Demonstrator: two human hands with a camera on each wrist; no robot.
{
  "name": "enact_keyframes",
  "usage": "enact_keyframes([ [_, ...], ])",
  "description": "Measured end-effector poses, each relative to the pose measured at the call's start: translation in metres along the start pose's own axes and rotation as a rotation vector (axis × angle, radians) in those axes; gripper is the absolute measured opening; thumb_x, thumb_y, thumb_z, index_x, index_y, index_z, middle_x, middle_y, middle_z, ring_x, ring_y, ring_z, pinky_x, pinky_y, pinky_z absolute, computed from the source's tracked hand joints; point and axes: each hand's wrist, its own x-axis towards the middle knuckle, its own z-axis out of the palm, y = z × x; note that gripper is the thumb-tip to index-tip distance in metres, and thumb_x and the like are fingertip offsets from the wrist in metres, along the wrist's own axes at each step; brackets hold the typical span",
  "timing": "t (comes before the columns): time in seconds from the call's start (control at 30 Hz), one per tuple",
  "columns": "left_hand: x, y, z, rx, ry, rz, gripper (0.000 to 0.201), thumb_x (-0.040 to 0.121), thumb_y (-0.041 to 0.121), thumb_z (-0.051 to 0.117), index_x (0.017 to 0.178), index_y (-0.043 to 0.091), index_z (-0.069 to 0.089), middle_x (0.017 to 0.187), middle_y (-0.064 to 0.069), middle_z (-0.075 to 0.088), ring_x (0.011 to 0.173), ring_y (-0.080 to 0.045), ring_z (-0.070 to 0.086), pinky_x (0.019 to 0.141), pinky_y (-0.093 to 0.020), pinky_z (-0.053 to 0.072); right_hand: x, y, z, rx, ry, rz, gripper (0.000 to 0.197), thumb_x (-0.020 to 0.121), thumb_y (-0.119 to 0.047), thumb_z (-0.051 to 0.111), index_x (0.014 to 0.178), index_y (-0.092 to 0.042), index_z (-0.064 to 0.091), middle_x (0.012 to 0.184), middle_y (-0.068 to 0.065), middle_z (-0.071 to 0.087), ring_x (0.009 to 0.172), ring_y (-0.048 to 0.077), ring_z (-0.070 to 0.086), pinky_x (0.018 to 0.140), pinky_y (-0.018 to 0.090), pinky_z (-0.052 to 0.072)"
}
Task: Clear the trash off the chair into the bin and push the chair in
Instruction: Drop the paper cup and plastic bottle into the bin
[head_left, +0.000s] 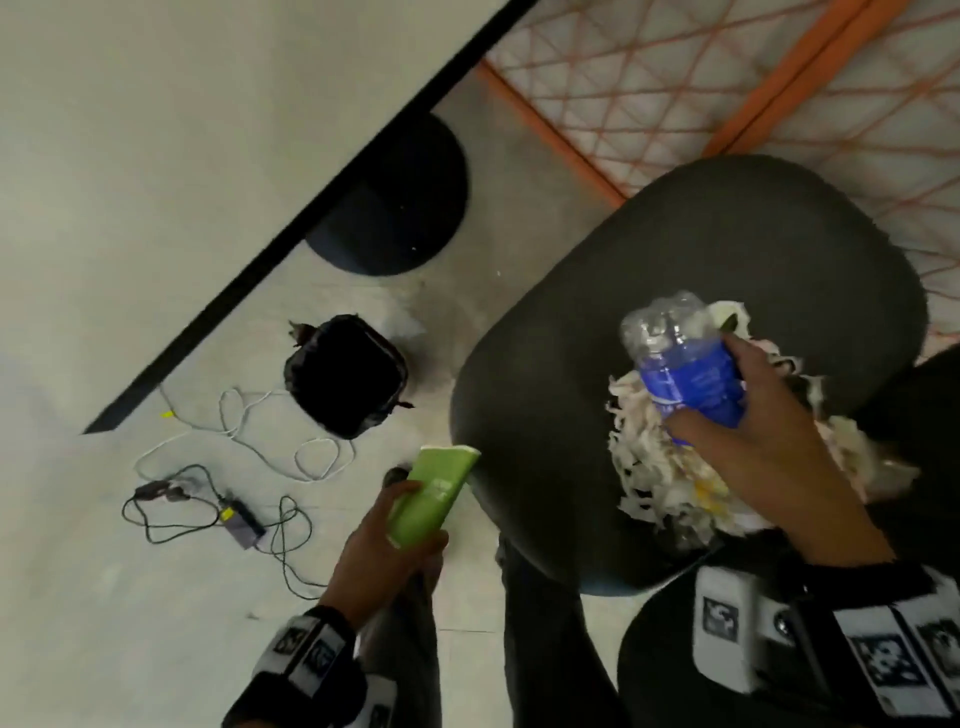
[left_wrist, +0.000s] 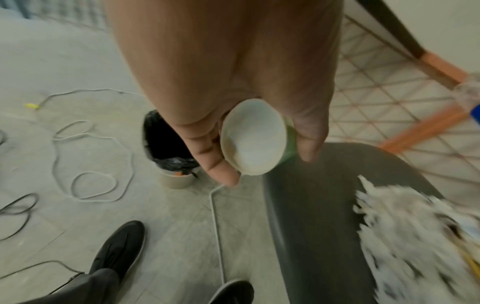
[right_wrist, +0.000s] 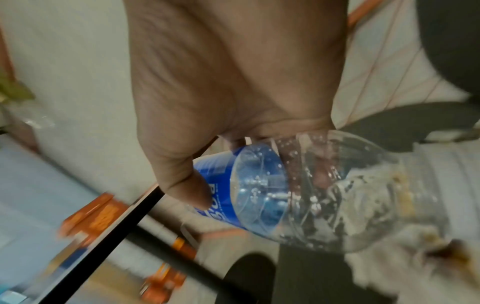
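My left hand (head_left: 395, 525) grips a green paper cup (head_left: 435, 493) over the floor, left of the chair; its white base (left_wrist: 253, 136) faces the left wrist camera. My right hand (head_left: 727, 410) holds a clear plastic bottle (head_left: 680, 358) with a blue label (right_wrist: 221, 193) above the dark chair seat (head_left: 623, 291). A heap of shredded white paper (head_left: 670, 488) lies on the seat under that hand. The bin (head_left: 345, 382), lined with a black bag (left_wrist: 166, 139), stands on the floor left of the chair.
A white table with a black edge (head_left: 291, 228) runs diagonally above the bin. White and black cables (head_left: 249, 431) and a power adapter (head_left: 241, 522) lie on the floor. A round black base (head_left: 395, 208) sits under the table. My shoes (left_wrist: 119, 251) stand by the chair.
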Motion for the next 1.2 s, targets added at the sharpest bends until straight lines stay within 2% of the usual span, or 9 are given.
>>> enact_keyframes([
  [0.17,0.079,-0.069,-0.045,-0.074,0.154,-0.092,0.073,0.051,0.062,0.079,0.117,0.047,0.051,0.109,-0.011,0.065,0.086,-0.035,0.069,0.079,-0.056,0.058,0.03,-0.02,0.139,-0.035,-0.326,-0.035,0.062,0.075,-0.019,0.072,0.123,-0.043,0.041,0.107,-0.018,0.062,0.089,-0.004,0.063,0.072,0.01,0.048],
  [0.3,0.155,-0.089,-0.076,0.042,0.26,-0.101,0.069,0.067,0.044,0.084,0.127,0.033,0.053,0.12,-0.016,0.053,0.102,-0.038,0.062,0.097,-0.04,0.05,0.065,-0.016,0.246,-0.003,-0.446,0.081,0.055,0.078,-0.021,0.072,0.122,-0.033,0.04,0.099,-0.007,0.063,0.081,0.009,0.065,0.067,0.022,0.049],
  [0.47,0.246,-0.114,-0.099,0.147,0.245,-0.174,0.073,0.072,0.042,0.081,0.136,0.024,0.049,0.129,-0.019,0.051,0.118,-0.039,0.055,0.099,-0.041,0.046,0.118,0.004,0.357,-0.07,-0.47,0.167,0.061,0.071,-0.047,0.069,0.121,-0.033,0.038,0.1,0.0,0.067,0.079,0.018,0.067,0.068,0.032,0.054],
  [0.6,0.282,-0.132,-0.112,0.206,0.178,-0.139,0.071,0.073,0.032,0.081,0.136,0.024,0.049,0.133,-0.019,0.052,0.122,-0.037,0.052,0.097,-0.037,0.044,0.156,0.021,0.426,-0.088,-0.54,0.335,0.061,0.072,-0.051,0.067,0.121,-0.026,0.04,0.104,0.008,0.063,0.073,0.024,0.065,0.047,0.024,0.05],
  [0.73,0.275,-0.158,-0.124,0.202,0.187,-0.101,0.063,0.081,0.032,0.074,0.137,0.023,0.048,0.131,-0.02,0.053,0.122,-0.037,0.053,0.101,-0.039,0.042,0.186,0.036,0.476,-0.117,-0.546,0.344,0.077,0.06,-0.058,0.069,0.12,-0.012,0.052,0.114,0.013,0.063,0.093,0.033,0.067,0.073,0.038,0.056],
  [0.9,0.226,-0.214,-0.125,0.108,0.156,-0.147,0.044,0.085,0.032,0.071,0.126,0.026,0.056,0.12,-0.011,0.066,0.1,-0.035,0.068,0.097,-0.043,0.05,0.197,0.037,0.502,-0.088,-0.533,0.365,0.081,0.067,-0.057,0.068,0.13,-0.01,0.048,0.129,0.012,0.058,0.107,0.032,0.064,0.086,0.038,0.054],
  [1.03,0.181,-0.247,-0.115,0.079,0.02,-0.262,0.034,0.081,0.038,0.073,0.112,0.033,0.061,0.107,-0.009,0.073,0.089,-0.034,0.07,0.087,-0.05,0.056,0.176,0.037,0.476,0.042,-0.524,0.436,0.063,0.086,-0.043,0.06,0.142,-0.026,0.036,0.129,0.006,0.055,0.091,0.026,0.063,0.061,0.029,0.053],
  [1.13,0.142,-0.232,-0.103,0.103,-0.046,-0.231,0.021,0.087,0.03,0.07,0.102,0.041,0.06,0.101,-0.004,0.074,0.075,-0.021,0.07,0.082,-0.04,0.057,0.146,0.038,0.432,0.06,-0.448,0.268,0.051,0.085,-0.043,0.06,0.131,-0.025,0.05,0.126,0.007,0.062,0.09,0.018,0.059,0.079,0.035,0.05],
  [1.2,0.119,-0.211,-0.093,0.137,-0.093,-0.169,0.026,0.087,0.029,0.07,0.095,0.05,0.057,0.099,0.001,0.075,0.068,-0.01,0.068,0.079,-0.035,0.055,0.114,0.039,0.389,0.144,-0.399,0.223,0.04,0.085,-0.043,0.059,0.121,-0.027,0.057,0.117,0.0,0.065,0.093,0.015,0.06,0.077,0.029,0.046],
])
